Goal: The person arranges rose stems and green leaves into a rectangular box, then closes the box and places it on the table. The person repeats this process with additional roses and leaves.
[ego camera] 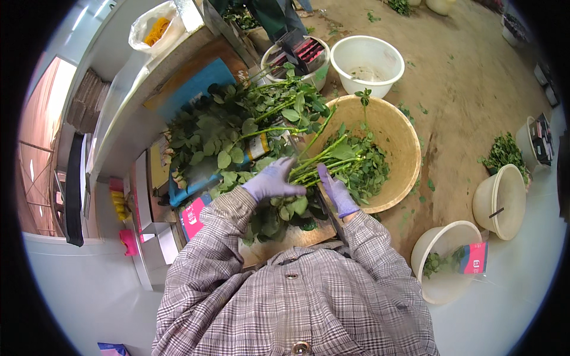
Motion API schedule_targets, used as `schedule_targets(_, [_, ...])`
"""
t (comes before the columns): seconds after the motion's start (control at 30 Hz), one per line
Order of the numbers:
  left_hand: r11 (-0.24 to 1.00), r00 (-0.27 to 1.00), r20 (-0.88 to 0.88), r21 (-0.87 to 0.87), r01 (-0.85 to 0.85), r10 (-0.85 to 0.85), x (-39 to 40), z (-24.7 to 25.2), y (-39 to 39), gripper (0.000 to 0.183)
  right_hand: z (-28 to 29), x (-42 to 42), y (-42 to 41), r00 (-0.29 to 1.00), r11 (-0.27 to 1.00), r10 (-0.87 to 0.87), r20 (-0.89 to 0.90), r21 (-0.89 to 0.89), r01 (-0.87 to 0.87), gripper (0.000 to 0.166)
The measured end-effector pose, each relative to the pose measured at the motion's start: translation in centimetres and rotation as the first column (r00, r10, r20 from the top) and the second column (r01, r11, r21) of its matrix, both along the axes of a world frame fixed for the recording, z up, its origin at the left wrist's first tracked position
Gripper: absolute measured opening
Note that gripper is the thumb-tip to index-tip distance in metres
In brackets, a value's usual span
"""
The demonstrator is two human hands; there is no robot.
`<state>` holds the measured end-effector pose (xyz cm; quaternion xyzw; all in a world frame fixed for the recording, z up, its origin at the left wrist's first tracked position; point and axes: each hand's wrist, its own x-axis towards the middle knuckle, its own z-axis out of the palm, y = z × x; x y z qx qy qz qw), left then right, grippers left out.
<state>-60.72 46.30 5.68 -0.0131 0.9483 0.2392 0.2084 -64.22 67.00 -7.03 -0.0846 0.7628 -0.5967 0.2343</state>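
Note:
My left hand (277, 179), in a thin purple glove, has its fingers spread over the left side of a bundle of green cut stems (327, 163). On the bundle's right side is my right hand (337, 191), gloved alike, thumb and fingers apart near the stem ends. Whether either hand grips the stems cannot be told. Leafy rose stems (205, 129) lie heaped on the bench at the left, with a few pale blooms (179, 178) at their far left. Right of the bundle stands a big yellowish tub (407, 147) with cut leaves (374, 171) inside.
White buckets (367, 60) stand beyond the tub and along the right, one holding a pink and blue printed sleeve (474, 258). A bag of orange rubber bands (156, 32) sits on the upper-left ledge. Part of another person (271, 18) shows at the top. Leaves litter the floor.

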Motion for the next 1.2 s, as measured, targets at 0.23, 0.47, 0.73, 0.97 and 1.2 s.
schedule_targets(0.23, [0.964, 0.995, -0.103, -0.261, -0.042, 0.015, -0.4, -1.1, 1.7, 0.124, -1.7, -2.4, -2.5, 0.991, 0.988, -0.104, 0.086, -0.108, 0.113, 0.068])
schedule_targets(0.47, [0.918, 0.972, -0.185, -0.340, -0.203, 0.146, -1.0, -2.7, 2.5, 0.099, -2.0, -4.1, -4.6, 0.993, 0.920, -0.084, 0.078, -0.378, 0.107, 0.056])
schedule_targets(0.73, [0.893, 0.972, -0.161, -0.390, -0.224, 0.173, -1.5, -3.5, 3.0, 0.094, -0.8, -5.2, -1.1, 0.821, 0.968, 0.250, 0.513, -0.157, -0.197, 0.026])
schedule_targets(0.97, [0.913, 0.976, -0.120, -0.350, -0.211, 0.179, -1.8, -3.1, 2.6, 0.087, -0.9, -5.6, -1.3, 0.862, 0.963, 0.268, 0.429, -0.147, -0.226, 0.026])
schedule_targets(1.2, [0.908, 0.972, -0.136, -0.350, -0.230, 0.194, -1.8, -3.9, 2.3, 0.082, -6.1, -6.9, 5.6, 0.981, 0.995, -0.040, 0.189, -0.083, 0.057, 0.050])
